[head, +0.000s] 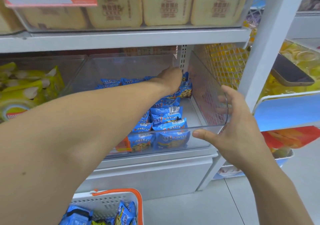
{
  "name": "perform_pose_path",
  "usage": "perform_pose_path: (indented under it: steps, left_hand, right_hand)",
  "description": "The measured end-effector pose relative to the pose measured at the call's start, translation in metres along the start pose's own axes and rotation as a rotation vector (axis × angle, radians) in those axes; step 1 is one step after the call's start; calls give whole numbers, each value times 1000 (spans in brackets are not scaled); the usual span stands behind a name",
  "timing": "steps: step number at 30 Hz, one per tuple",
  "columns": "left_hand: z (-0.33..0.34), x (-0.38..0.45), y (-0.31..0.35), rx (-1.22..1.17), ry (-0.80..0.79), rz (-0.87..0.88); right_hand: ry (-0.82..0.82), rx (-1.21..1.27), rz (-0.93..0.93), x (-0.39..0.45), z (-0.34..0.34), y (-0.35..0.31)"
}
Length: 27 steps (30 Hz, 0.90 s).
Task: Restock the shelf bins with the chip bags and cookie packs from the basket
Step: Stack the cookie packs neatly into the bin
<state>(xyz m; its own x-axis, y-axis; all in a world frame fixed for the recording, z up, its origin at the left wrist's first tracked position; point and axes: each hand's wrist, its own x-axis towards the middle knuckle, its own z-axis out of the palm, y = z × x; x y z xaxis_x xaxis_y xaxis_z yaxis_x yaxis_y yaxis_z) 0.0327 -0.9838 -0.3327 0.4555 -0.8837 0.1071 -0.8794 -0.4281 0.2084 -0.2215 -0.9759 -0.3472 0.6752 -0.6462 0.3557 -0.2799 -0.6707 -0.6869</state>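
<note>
Your left hand (170, 78) and right hand (239, 126) are bare, both forearms uncovered to the frame edge (no sleeve, watch or ring); small dark mole on left forearm.

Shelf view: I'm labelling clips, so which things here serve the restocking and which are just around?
Job: blue cookie packs, clear bin, basket, left hand, right hand.
Around: yellow bags, bread packs, phone.

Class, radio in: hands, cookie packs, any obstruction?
Left hand deep in clear bin, on blue cookie packs. Right hand grips bin's front corner. Nothing blocking.
</note>
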Motion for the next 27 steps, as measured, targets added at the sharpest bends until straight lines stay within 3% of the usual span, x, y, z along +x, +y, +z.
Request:
perform_pose_path:
  steps: [11, 17, 20, 23, 25, 27]
  left_hand:
    - [-45, -72, 9, -119, 199, -34]
    - [-53, -186, 14, -313, 507, 146]
    - [-38, -251, 7, -482, 539, 183]
    - [-10, -313, -15, -657, 461, 111]
    - [20, -353, -41, -710, 365, -37]
    - [58, -394, -70, -705, 222, -196]
  right_hand:
    - [57, -25, 36, -3, 3, -5]
    - [333, -146, -59, -29, 20, -28]
    - [408, -135, -172, -46, 48, -42]
    - [192, -86, -358, -71, 92, -60]
    - [-140, -130, -452, -101, 130, -70]
    - [-500, -176, -427, -134, 167, -75]
